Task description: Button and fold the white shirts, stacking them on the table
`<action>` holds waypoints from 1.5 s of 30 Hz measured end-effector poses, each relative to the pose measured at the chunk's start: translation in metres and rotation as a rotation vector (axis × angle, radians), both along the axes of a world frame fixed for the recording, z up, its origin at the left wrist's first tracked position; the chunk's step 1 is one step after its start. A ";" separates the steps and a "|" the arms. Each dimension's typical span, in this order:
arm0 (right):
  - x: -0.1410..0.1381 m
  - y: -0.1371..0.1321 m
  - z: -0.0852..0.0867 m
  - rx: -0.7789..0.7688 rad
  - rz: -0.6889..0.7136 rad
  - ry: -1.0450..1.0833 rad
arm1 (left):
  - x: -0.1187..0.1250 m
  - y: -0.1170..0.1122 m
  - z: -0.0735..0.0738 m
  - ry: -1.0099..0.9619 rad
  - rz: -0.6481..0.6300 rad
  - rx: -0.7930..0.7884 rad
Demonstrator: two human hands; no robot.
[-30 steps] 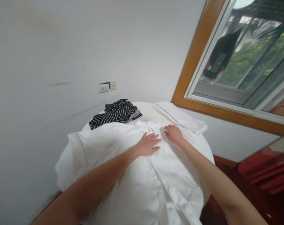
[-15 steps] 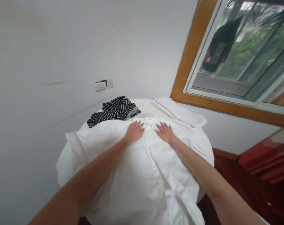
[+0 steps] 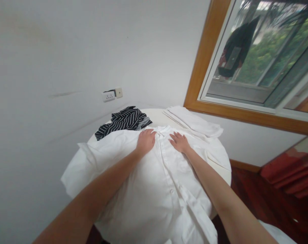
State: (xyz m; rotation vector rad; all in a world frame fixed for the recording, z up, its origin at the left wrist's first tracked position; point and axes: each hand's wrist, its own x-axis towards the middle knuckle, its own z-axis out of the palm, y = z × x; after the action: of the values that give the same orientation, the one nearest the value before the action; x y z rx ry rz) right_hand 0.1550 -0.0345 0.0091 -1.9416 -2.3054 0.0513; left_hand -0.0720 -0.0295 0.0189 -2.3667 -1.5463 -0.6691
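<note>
A white button-up shirt [image 3: 143, 189] lies spread front side up over a round table, its collar at the far end and its lower part hanging over the near edge. My left hand [image 3: 145, 141] rests on the fabric just left of the collar, palm down. Right of the collar, my right hand [image 3: 179, 142] lies flat with its fingers spread. Neither hand is wrapped round anything. The button strip runs between my forearms, and its two front edges part toward the hem.
Behind the shirt, a black-and-white striped garment [image 3: 125, 120] lies crumpled at the back left of the white table [image 3: 156, 117]. A folded white cloth [image 3: 194, 120] is at the back right. The wall with a socket [image 3: 108, 96] and a wood-framed window [image 3: 194, 81] stand close behind.
Both hands stay near the collar; the left fingers sit slightly closer together. The shirt's hanging hem and left sleeve have shifted a little. A bit of white cloth now shows at lower right.
</note>
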 end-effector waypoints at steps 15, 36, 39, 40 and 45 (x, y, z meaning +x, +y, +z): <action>-0.001 0.003 0.001 -0.058 -0.010 0.013 | -0.041 -0.082 -0.016 0.030 -0.386 -0.168; -0.003 -0.011 0.007 0.192 0.053 0.016 | -0.039 -0.084 0.036 -0.066 -0.615 -0.396; -0.009 -0.015 0.021 0.233 0.144 -0.048 | -0.018 -0.030 0.051 -0.163 -0.350 -0.315; -0.013 -0.015 0.026 0.220 0.162 -0.068 | -0.011 -0.012 0.052 -0.183 -0.274 -0.281; -0.037 0.008 0.049 0.148 0.156 -0.022 | 0.014 0.039 0.021 -0.266 -0.056 -0.172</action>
State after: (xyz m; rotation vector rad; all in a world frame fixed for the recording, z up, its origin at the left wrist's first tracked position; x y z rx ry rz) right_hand 0.1184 -0.0263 0.0582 -1.6990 -2.3953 -0.1226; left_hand -0.0581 0.0097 0.0396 -2.5383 -1.7108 -0.9320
